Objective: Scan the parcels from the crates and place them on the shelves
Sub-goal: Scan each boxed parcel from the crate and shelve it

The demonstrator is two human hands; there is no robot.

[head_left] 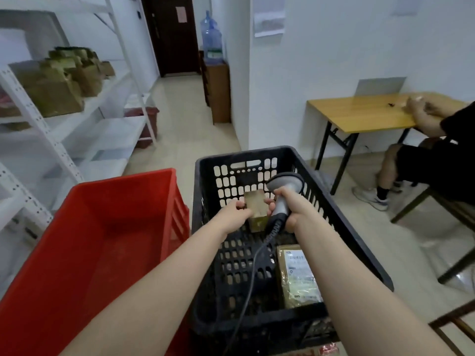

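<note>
Two parcels in view off the shelves: a small brown parcel point(257, 209) gripped by its left side in the left hand point(237, 210), fingers curled on it, raised over the black crate point(244, 154); and a flat labelled parcel point(298, 276) lying on that crate's floor near the right wall. Wrapped fully round the handle of the scanner point(282, 186), the right hand point(290, 209), with the scanner's head just beside the small parcel and its cable point(248, 286) trailing down across the crate. Judged to be the scanning step for the small parcel, with shelving of it not yet done. Only bare red floor showing inside the red crate point(123, 179) at the left, so probably finished with. Several shelved parcels point(54, 91) already stacked on one level of the white shelves point(38, 124), lower levels showing mostly white board. Well along, then, by the look of it: one in hand to scan and shelve, one more to lift out after; cannot tell whether any others hidden beneath the forearms. Underfoot a pale, glossy floor point(180, 119) carrying both crates side by side. Around it white walls, a dark door point(172, 34) down the corridor, water bottles point(212, 39) on a brown cabinet point(218, 91), and at the right a yellow-topped table point(365, 114) with a seated person point(431, 160), hands resting on its top
</note>
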